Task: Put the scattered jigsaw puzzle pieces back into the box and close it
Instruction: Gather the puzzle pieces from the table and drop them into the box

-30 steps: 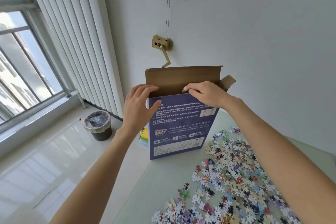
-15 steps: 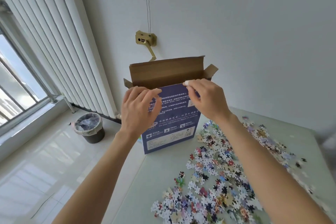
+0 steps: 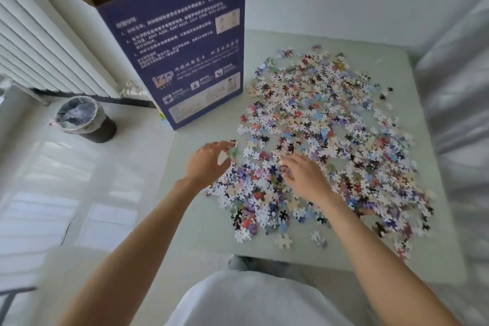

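The blue puzzle box [image 3: 185, 61] stands upright at the table's back left corner, its brown top flaps open. Scattered jigsaw pieces [image 3: 330, 127] cover most of the pale green table [image 3: 291, 254]. My left hand [image 3: 209, 161] hovers at the pile's left edge with its fingers curved in a C; the index tip touches a piece and there is a gap to the thumb. My right hand [image 3: 304, 177] lies palm down on the pieces near the pile's middle front, its fingertips bent into them. Whether it holds any piece is hidden.
A lined waste bin [image 3: 84, 122] stands on the tiled floor to the left of the table. A white radiator [image 3: 39, 47] runs along the left wall. Clear plastic sheeting [image 3: 455, 87] hangs at the right. My white clothing [image 3: 251, 299] fills the bottom.
Both hands have left the box's top edge and come down to the pieces on the table. The view has tilted down from the wall to the tabletop.
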Motion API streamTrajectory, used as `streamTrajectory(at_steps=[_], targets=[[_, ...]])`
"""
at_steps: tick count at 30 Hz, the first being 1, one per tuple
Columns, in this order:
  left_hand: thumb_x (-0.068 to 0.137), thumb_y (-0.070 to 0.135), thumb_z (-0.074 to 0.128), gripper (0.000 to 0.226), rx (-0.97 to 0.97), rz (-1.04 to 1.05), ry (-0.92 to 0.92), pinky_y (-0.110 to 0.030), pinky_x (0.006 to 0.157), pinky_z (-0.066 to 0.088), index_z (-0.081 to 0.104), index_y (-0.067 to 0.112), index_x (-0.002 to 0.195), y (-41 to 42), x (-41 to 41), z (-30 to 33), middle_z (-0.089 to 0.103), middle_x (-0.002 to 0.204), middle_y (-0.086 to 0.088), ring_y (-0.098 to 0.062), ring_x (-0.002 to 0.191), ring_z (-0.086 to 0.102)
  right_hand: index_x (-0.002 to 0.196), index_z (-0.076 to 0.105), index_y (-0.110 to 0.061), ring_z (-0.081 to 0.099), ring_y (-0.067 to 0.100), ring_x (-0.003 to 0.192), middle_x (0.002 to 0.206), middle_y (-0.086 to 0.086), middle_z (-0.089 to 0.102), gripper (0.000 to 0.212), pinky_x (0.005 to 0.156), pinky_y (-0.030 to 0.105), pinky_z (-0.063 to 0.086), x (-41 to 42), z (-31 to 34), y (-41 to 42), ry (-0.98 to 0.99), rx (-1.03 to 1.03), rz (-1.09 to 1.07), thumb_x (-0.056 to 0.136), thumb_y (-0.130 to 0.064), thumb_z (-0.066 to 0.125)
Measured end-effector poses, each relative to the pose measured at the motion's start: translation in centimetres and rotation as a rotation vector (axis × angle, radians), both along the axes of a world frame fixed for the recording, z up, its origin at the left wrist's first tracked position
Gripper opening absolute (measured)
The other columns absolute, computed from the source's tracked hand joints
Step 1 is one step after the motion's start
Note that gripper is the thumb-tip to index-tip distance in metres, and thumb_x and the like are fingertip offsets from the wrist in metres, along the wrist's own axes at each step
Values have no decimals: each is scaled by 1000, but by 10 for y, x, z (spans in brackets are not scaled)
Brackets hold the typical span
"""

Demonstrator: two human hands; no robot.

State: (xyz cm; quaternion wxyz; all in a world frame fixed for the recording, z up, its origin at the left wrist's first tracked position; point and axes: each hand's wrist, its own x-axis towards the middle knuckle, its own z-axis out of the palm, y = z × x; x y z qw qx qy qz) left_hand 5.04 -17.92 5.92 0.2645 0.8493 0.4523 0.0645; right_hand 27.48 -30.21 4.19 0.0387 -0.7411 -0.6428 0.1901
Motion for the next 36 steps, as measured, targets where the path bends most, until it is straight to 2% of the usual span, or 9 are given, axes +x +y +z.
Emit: streamTrajectory(at_steps=[2, 5, 9, 15, 21, 26, 30, 34, 36], targets=[[89, 34, 58, 46, -48, -6, 79, -36, 101, 39, 46, 29, 133, -23, -8, -27, 50, 137, 2, -22, 124, 47, 136, 43, -18, 31, 18, 135, 145, 0, 38, 43, 115, 34, 20, -4, -27, -31, -9, -90, 24, 94, -28, 48], [81, 56, 59, 76, -75, -20, 206, -46, 115, 13, 23, 35, 145, -57, -20, -54, 16, 155, 0, -29, 143, 11, 141, 35, -20, 14, 21, 142, 153, 2, 23, 57, 117, 45, 9, -13, -57, -67, -32, -130, 102, 90, -45, 47], [64, 83, 47, 103, -144, 53, 342, -61, 109, -4, 1, 42, 146, -109, -32, -92, -16, 155, -2, -31, 141, -18, 146, 10, -32, -10, 23, 142, 156, 1, -6, 84, 112, 56, -8, -23, -90, -111, -31, -150, 210, 76, -74, 31], [73, 85, 25, 91, 66, -25, 341, -66, 108, -3, 2, 38, 148, -155, -41, -130, -8, 156, -8, -36, 142, -13, 146, 2, -39, -7, 32, 142, 157, 7, -6, 72, 109, 59, -2, -32, -113, -119, -104, -51, 289, 86, -73, 19], [87, 69, 4, 64, 30, 90, 284, -57, 111, -10, -2, 44, 145, -143, 8, -136, -11, 156, -3, -34, 140, -20, 144, -8, -42, -12, 31, 142, 156, 2, -12, 67, 111, 56, -8, -13, -119, -73, -144, -25, 193, 88, -70, 15], [92, 59, 18, 59, 79, -20, 210, -57, 114, -3, 10, 38, 147, -100, 83, -143, 1, 157, -6, -35, 143, -9, 145, -4, -40, -11, 30, 142, 155, 5, -12, 64, 112, 54, -9, 34, -117, -43, -188, -31, -53, 89, -66, 14], [92, 56, 29, 57, 28, -33, 99, -50, 113, -10, 25, 36, 145, -86, 113, -136, 7, 157, -6, -34, 143, -9, 145, 22, -31, 1, 30, 143, 157, 7, 2, 64, 114, 53, 1, 64, -104, -46, -60, 32, -196, 90, -63, 19], [94, 47, 40, 45, 96, 67, -100, -48, 115, 12, 47, 28, 133, -94, 84, -124, 28, 151, -5, -29, 143, 8, 136, 37, -18, 14, 30, 141, 154, 10, 19, 61, 114, 53, 13, 63, -99, -102, -25, 205, -223, 93, -60, 28], [93, 46, 42, 45, 138, 145, -101, -49, 115, 17, 47, 24, 133, -107, 51, -121, 31, 150, -5, -27, 142, 13, 141, 30, -19, 7, 35, 142, 155, 12, 12, 72, 113, 56, 5, 48, -102, -143, -86, 145, -241, 87, -66, 35]])
